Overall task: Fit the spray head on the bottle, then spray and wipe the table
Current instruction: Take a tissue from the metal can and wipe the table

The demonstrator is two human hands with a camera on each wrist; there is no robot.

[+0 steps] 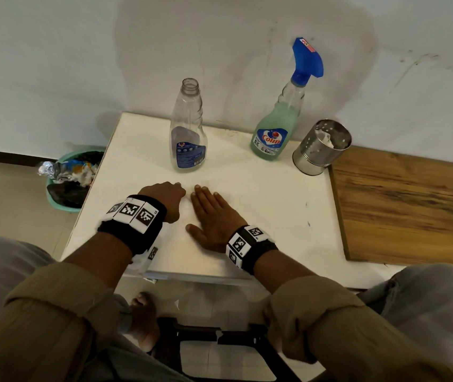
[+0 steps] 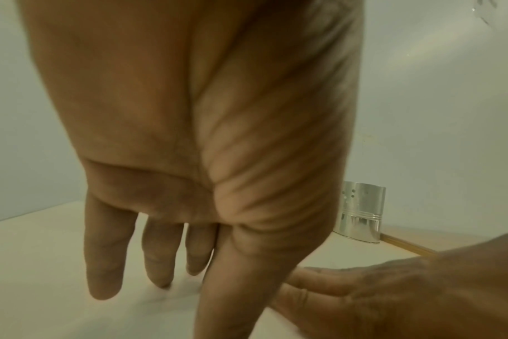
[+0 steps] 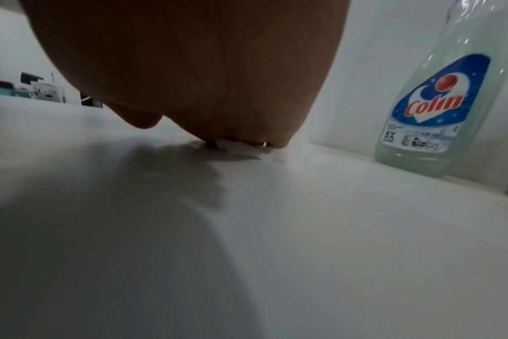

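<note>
Evidently the fitting was done: the blue spray head (image 1: 306, 57) sat on the neck of the filled bottle (image 1: 273, 133), which stood upright at the back of the white table (image 1: 275, 205), close to the wall. I judged the wiping to be the step in hand. Both hands lay in front and to the left of that bottle, well apart from it. The right hand (image 1: 211, 216) was flat, palm down, fingers straight and pressed to the tabletop; from the right wrist view a thin white scrap (image 3: 238, 150) peeked out under its fingertips, perhaps a tissue, though I could not tell for sure. The left hand (image 1: 164, 199), just beside the right, had its fingers pointing down with the tips on the table, gripping nothing.

If that scrap was a tissue, the next move called for steady downward pressure and a sweep over the bare surface, steering short of the bottles so neither tipped. I could see no wet patch, so whether spraying was done I could not say.

Counting: two bottles, the filled one and an empty bottle (image 1: 188, 128) with an open neck to its left; one spray head; one perforated steel holder (image 1: 320, 150) just right of the filled bottle, something white inside; one wooden board (image 1: 407, 205) further right; one green bin (image 1: 49, 195) on the floor far left.
</note>
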